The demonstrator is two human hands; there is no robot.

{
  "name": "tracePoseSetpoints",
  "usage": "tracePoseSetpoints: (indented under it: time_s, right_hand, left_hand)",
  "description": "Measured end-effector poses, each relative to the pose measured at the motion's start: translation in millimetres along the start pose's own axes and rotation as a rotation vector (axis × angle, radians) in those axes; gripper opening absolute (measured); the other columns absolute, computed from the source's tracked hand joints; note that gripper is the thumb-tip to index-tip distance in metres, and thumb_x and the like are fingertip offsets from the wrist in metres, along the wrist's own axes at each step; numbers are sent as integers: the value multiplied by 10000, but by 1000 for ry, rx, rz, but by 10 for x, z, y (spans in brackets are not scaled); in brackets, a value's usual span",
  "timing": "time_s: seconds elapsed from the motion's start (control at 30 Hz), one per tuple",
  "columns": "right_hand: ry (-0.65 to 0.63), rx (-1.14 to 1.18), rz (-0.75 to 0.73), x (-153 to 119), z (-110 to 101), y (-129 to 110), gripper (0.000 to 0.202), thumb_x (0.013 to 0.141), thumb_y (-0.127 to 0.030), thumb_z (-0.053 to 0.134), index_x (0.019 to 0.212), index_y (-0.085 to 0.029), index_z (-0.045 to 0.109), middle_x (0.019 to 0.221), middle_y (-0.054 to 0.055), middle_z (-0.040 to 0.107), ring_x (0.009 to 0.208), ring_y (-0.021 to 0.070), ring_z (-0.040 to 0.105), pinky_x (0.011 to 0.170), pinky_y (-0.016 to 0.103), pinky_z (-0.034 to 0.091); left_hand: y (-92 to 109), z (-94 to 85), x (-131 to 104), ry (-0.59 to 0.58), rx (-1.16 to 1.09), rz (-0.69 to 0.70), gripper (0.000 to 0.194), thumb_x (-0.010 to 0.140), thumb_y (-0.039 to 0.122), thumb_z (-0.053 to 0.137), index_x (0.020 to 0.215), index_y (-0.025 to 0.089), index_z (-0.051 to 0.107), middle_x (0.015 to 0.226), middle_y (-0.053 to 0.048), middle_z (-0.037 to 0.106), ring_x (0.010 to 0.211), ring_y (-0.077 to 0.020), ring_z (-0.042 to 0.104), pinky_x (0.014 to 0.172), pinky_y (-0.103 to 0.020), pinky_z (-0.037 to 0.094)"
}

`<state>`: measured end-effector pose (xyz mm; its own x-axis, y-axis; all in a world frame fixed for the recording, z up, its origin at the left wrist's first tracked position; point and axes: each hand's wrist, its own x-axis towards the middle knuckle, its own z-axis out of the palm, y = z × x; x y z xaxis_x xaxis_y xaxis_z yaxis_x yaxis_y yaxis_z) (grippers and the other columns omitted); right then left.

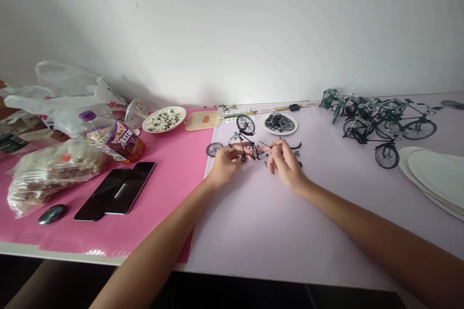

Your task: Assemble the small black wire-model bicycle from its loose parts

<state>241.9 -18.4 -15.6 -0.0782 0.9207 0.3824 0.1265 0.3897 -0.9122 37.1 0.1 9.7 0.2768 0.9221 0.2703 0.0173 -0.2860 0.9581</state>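
Observation:
My left hand (227,165) is closed on a small black model bicycle (246,144), which is tipped over above the lilac table cover. One spoked wheel (245,125) points up and the other (214,149) sticks out to the left of the hand. Close by on the right, my right hand (283,161) pinches a thin dark piece (266,145) directed at the bicycle frame; what it is cannot be made out. Small black parts (296,153) lie under and beside my right hand.
A white plate of black wheels (280,123) stands behind the hands. Several finished model bicycles (389,120) and stacked white plates (437,176) are at the right. Leftward are a bowl (164,120), a bottle (115,139), two phones (116,192) and plastic bags (61,99).

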Motion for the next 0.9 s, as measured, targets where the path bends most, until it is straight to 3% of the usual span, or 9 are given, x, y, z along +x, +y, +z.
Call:
tracePoseSetpoints:
  time_s: [0.13,0.3,0.57,0.9]
  right_hand:
    - [19,-51,-11,1,7,4,357,1048,-613,413,976,-266,450,588,-60,580,497,139,528,539,281,440]
    - [174,-144,-68,42,2,34,329,983,-566,579,969,-241,533,900,50,701,657,154,609,552,278,477]
    - [216,-354,-224,88,-50,34,199,953,-416,646,931,-219,631,881,51,706,609,139,552,512,278,420]
    - [217,-396,-211,80,-36,0,256,954,-455,638,854,-220,615,827,62,708,654,174,587,555,305,443]
  left_hand:
    - [19,8,-9,0,7,-14,111,770,192,753,857,128,728,1082,-168,768,1134,-266,702,781,-277,550]
    - [30,8,-14,3,36,-33,168,780,254,776,885,130,732,1199,-171,740,976,-220,729,808,-300,548]
    - [-45,-19,7,38,38,11,285,877,362,727,1053,141,690,1206,-159,732,1005,-227,689,875,-335,524]
    - [24,6,-38,97,325,110,154,937,212,604,1045,189,712,1190,-94,765,971,-201,707,906,-337,534]
